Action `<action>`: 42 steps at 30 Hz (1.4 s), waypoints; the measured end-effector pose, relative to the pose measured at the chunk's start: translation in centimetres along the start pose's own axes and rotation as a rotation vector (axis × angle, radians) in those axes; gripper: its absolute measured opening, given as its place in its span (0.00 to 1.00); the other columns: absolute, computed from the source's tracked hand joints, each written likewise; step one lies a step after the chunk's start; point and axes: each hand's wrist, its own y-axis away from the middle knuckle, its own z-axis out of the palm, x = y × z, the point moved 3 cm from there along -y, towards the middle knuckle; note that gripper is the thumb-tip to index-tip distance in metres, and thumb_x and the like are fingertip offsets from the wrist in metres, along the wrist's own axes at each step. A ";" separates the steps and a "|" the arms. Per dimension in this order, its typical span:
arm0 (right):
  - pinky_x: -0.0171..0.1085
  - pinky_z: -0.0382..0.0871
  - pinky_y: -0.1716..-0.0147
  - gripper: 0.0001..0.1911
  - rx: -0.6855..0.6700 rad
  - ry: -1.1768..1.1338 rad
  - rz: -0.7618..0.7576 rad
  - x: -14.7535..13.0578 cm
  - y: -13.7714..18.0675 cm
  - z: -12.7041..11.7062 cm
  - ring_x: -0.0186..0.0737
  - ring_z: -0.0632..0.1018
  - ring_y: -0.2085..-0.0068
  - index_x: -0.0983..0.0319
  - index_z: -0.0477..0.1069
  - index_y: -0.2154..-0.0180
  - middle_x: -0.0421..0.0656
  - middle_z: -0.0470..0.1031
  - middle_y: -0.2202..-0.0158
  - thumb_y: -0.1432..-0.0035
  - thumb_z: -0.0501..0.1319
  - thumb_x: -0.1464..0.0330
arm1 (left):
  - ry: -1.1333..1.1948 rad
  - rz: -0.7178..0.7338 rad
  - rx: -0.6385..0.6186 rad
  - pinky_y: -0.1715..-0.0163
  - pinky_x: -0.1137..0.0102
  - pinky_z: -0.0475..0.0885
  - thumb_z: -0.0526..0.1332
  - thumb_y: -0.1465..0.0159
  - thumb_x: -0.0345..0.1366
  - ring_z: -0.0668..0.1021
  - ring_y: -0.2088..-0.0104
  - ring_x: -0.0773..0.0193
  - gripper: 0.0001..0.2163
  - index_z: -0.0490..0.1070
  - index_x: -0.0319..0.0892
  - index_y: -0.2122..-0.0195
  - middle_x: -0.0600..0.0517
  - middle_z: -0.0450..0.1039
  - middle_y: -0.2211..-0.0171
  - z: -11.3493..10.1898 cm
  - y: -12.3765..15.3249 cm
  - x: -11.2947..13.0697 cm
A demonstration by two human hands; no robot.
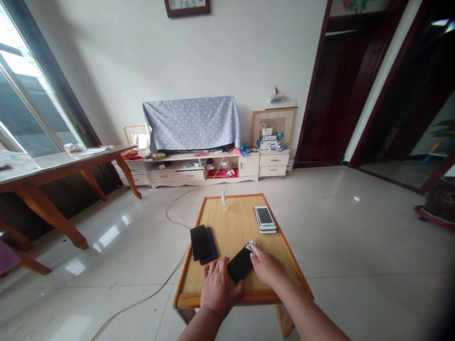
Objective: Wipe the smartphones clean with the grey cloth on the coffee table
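A black smartphone lies at a slant near the close edge of the small wooden table, dark face up. My left hand grips its near left corner, fingers along the left edge and thumb at the bottom end. In my right hand a crumpled white wipe is pinched and pressed against the phone's far right corner. To the left, a black phone partly overlaps a dark blue one. White phones are stacked on the right side. A clear pump bottle stands at the far end.
The wooden table has a raised orange-brown rim. A cable runs over the floor on its left. Beyond stands a low white cabinet with a dotted cloth draped over something. At the left is a larger table.
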 end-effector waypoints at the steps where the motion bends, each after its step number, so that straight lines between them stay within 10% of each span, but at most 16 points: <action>1: 0.41 0.67 0.56 0.26 -0.002 0.001 0.005 0.4 0.3 -0.1 0.49 0.78 0.49 0.53 0.59 0.35 0.49 0.77 0.48 0.31 0.43 0.57 | -0.003 0.001 0.001 0.43 0.56 0.58 0.64 0.49 0.42 0.71 0.46 0.50 0.27 0.66 0.43 0.47 0.46 0.74 0.50 -0.1 0.0 0.1; 25: 0.40 0.67 0.54 0.25 -0.035 -0.008 -0.012 0.5 3.6 -0.3 0.47 0.77 0.49 0.52 0.65 0.39 0.46 0.77 0.48 0.31 0.43 0.58 | 0.001 0.061 -0.005 0.43 0.57 0.57 0.64 0.47 0.46 0.70 0.46 0.50 0.28 0.64 0.44 0.45 0.46 0.71 0.49 0.8 0.1 -1.1; 31: 0.38 0.67 0.56 0.23 -0.108 -0.046 -0.257 -2.7 5.9 2.2 0.46 0.79 0.50 0.49 0.69 0.43 0.44 0.79 0.51 0.32 0.44 0.56 | 0.009 0.082 -0.035 0.43 0.58 0.58 0.64 0.47 0.44 0.71 0.48 0.52 0.28 0.64 0.44 0.46 0.47 0.72 0.51 0.9 0.0 -1.3; 38: 0.40 0.67 0.56 0.25 -0.004 -0.006 -0.004 -0.4 3.2 -0.4 0.48 0.79 0.51 0.51 0.69 0.43 0.46 0.80 0.52 0.31 0.42 0.57 | -0.009 0.018 0.011 0.44 0.56 0.58 0.65 0.49 0.44 0.71 0.48 0.49 0.27 0.66 0.45 0.48 0.46 0.73 0.52 -0.1 0.2 -0.3; 42: 0.39 0.67 0.57 0.23 -0.065 -0.007 -0.180 -2.5 4.9 1.9 0.47 0.80 0.53 0.49 0.70 0.44 0.44 0.81 0.54 0.32 0.44 0.55 | 0.018 0.051 -0.002 0.44 0.57 0.58 0.63 0.46 0.43 0.71 0.49 0.51 0.25 0.66 0.45 0.47 0.47 0.72 0.53 0.2 0.1 -0.7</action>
